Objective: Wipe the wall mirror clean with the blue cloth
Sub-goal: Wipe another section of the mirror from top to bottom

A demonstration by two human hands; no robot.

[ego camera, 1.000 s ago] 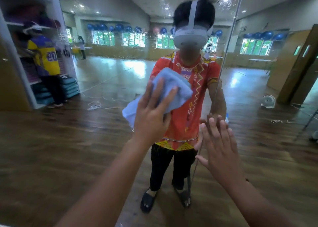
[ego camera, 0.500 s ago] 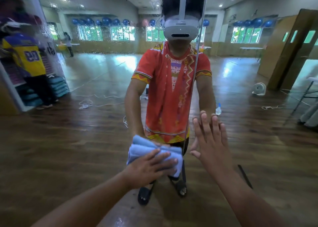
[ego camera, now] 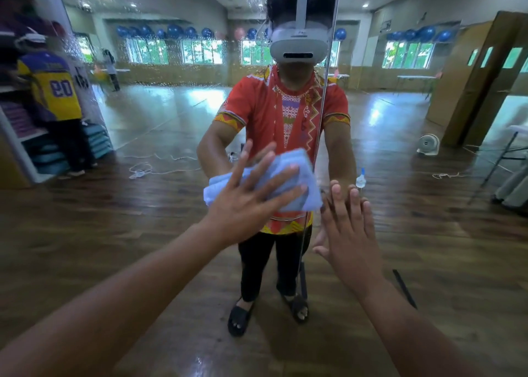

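I've swept the blue cloth back up to mid-mirror. My left hand is spread, pressing it flat, and my right hand is flat on the glass. Droplets up top are not wiped yet.

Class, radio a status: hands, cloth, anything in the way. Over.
Left hand flat, pressing cloth on mirror. Right hand flat on mirror too. Droplets up top; nothing blocks.

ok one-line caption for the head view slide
Left hand presses the blue cloth against the droplet-speckled wall mirror while the right hand rests flat on it.
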